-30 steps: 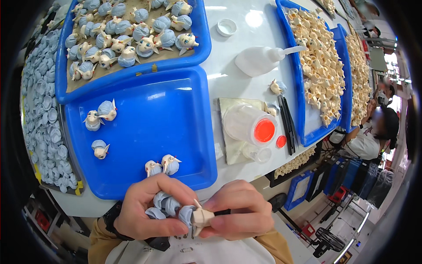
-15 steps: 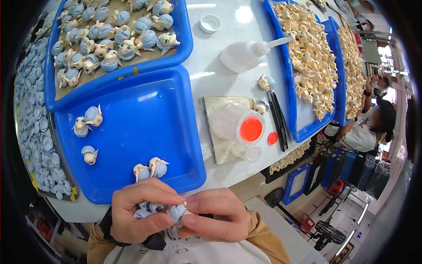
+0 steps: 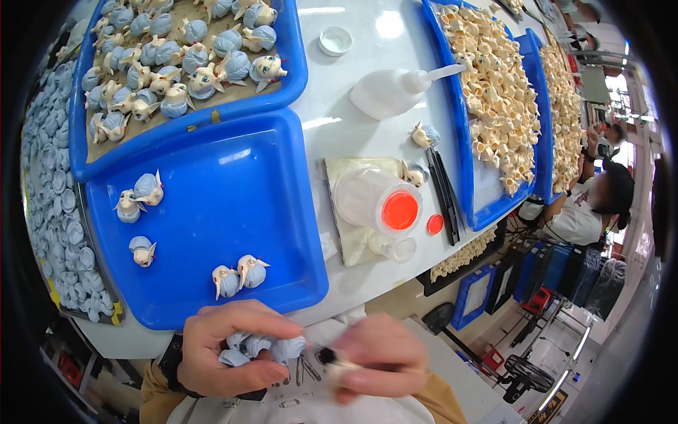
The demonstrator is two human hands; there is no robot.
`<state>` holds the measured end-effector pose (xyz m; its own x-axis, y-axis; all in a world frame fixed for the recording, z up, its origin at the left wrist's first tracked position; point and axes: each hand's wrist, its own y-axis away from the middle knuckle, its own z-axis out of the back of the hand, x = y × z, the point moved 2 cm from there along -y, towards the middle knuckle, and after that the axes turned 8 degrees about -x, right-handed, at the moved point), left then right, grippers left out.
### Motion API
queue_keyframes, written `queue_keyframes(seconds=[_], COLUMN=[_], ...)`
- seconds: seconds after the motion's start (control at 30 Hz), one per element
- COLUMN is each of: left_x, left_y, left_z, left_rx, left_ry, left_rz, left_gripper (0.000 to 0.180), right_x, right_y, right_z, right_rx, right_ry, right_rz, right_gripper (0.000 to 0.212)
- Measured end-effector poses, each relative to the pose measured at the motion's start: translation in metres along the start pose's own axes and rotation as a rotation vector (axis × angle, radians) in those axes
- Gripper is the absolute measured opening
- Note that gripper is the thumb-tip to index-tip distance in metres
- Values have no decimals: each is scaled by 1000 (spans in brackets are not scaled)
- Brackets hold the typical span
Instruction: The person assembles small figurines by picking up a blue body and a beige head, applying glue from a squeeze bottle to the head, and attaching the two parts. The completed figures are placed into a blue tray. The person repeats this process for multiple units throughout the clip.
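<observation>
Low in the picture, my left hand [image 3: 229,350] is closed around several grey-blue doll hair pieces [image 3: 288,348], one of them at the fingertips. Just to its right, my right hand [image 3: 387,353] pinches a small cream doll face piece [image 3: 339,373]; motion smears both. A dark spot [image 3: 327,355] shows at the fingertips, too blurred to name. Beyond my hands, a blue tray [image 3: 226,187] holds several doll heads with grey-blue hair, two of them [image 3: 251,271] near its front edge. My hands are apart, and neither touches the tray.
A second blue tray [image 3: 295,42], full of doll heads, stands behind. Grey-blue hair pieces [image 3: 53,212] are heaped at far left. On the table are a white squeeze bottle [image 3: 385,94], a red-topped clear jar [image 3: 360,194] and black tweezers [image 3: 443,191]. Cream parts [image 3: 494,99] fill trays at right.
My hands have come apart. The right one has moved right with the cream face piece, away from the hair piece at my left fingertips. The left hand has hardly moved.
</observation>
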<state>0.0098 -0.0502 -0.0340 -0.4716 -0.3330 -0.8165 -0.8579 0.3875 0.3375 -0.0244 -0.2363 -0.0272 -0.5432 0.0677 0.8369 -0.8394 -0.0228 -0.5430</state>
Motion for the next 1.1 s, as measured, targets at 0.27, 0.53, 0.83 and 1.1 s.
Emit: queue_keyframes(seconds=[0.27, 0.53, 0.83, 1.1], left_x=[1, 2, 6, 7], left_y=[3, 4, 4, 3], left_z=[3, 1, 4, 5], left_rx=[1, -216, -256, -225], left_ry=[82, 231, 292, 298], left_rz=[14, 33, -31, -49], left_gripper=[35, 46, 47, 45], right_x=[-16, -26, -26, -24], right_y=[6, 4, -3, -11], right_z=[54, 49, 45, 37], right_rx=[-458, -322, -215, -122], right_ry=[706, 736, 872, 997], right_rz=[-165, -190, -135, -116], right_gripper=[32, 30, 34, 43])
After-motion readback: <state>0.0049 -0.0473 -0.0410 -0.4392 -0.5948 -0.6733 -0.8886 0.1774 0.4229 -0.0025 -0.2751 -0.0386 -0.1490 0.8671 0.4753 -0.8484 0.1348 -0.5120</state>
